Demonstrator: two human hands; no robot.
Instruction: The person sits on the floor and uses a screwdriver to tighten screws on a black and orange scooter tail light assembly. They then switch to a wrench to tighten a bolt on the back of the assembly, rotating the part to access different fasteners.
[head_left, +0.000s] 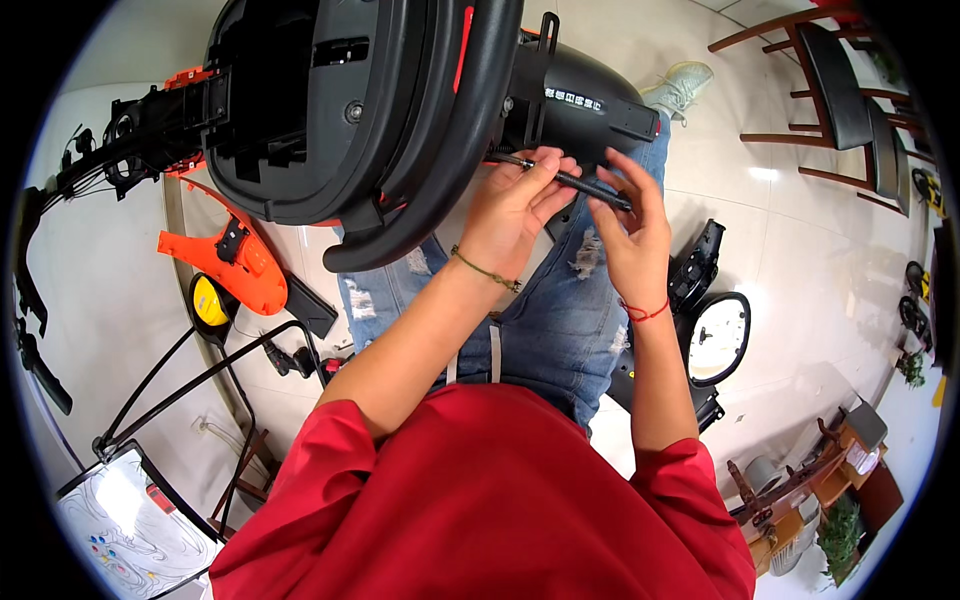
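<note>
My left hand pinches the metal shaft of a slim, black-handled screwdriver between thumb and fingers. At the handle's far end, my right hand curls its thumb and fingers around the tool. The shaft's tip points left toward the black tubular rail of a large black and orange scooter body; what the tip meets is hidden. Just beyond my hands sits a rounded black fender with white lettering. A slotted black bracket stands beside it.
Left of my legs lie an orange panel and a yellow-faced round part. A round-framed mirror and black plastic parts rest on the tiled floor at right. Chairs stand far right; a whiteboard is lower left.
</note>
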